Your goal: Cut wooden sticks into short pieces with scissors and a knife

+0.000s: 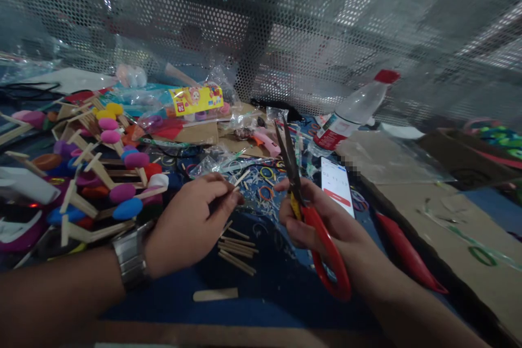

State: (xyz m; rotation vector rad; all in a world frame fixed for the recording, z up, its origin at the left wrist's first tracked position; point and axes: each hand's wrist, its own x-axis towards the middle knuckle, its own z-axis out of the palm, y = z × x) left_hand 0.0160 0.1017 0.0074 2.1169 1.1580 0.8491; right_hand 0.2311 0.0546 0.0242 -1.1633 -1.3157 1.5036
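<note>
Between the thumb and fingers of my left hand is a thin wooden stick, its pale end pointing up and right. My right hand grips red-handled scissors with the blades pointing up and away, slightly parted and clear of the stick. Below and between my hands lies a small group of short wooden sticks on the blue surface. A flat, round-ended wooden stick lies nearer the front edge.
At left is a pile of wooden-stick pieces with coloured plastic eggs. Behind are a yellow-labelled bag, a pink glue gun and scattered rubber bands. A tilted bottle, a lit phone and cardboard are at right.
</note>
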